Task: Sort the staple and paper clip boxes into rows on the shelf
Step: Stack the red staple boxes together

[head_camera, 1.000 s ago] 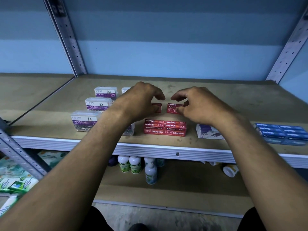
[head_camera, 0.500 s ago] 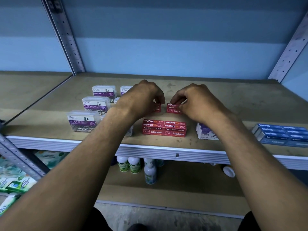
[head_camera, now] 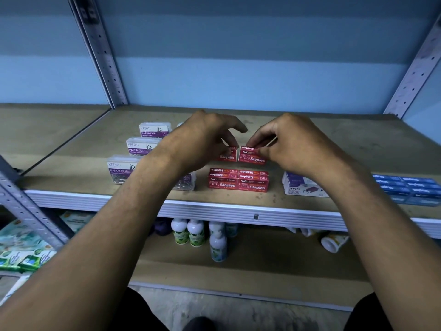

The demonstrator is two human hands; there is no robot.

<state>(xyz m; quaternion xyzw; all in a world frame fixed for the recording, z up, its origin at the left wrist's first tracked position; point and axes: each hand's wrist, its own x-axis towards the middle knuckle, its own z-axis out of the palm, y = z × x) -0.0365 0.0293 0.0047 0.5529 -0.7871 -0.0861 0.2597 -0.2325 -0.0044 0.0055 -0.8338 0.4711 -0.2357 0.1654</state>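
Two red staple boxes stand side by side mid-shelf. My left hand (head_camera: 202,139) pinches the left red box (head_camera: 228,156), and my right hand (head_camera: 291,142) pinches the right red box (head_camera: 251,156). In front of them sits a block of stacked red staple boxes (head_camera: 238,181). Three clear paper clip boxes with purple labels line up on the left: near (head_camera: 121,169), middle (head_camera: 140,146), far (head_camera: 154,130). Another paper clip box (head_camera: 187,182) is partly hidden under my left forearm. A white staples box (head_camera: 301,187) lies under my right wrist, with blue staple boxes (head_camera: 408,188) at the right edge.
The wooden shelf (head_camera: 334,144) has grey perforated uprights at back left (head_camera: 105,68) and back right (head_camera: 415,68). The lower shelf holds small white bottles (head_camera: 195,232), one tipped bottle (head_camera: 333,243), and green packets (head_camera: 21,249) at far left.
Both hands have lifted slightly, so the fronts of the two red boxes now show beneath the fingers. The boxes stand closer together, almost touching.
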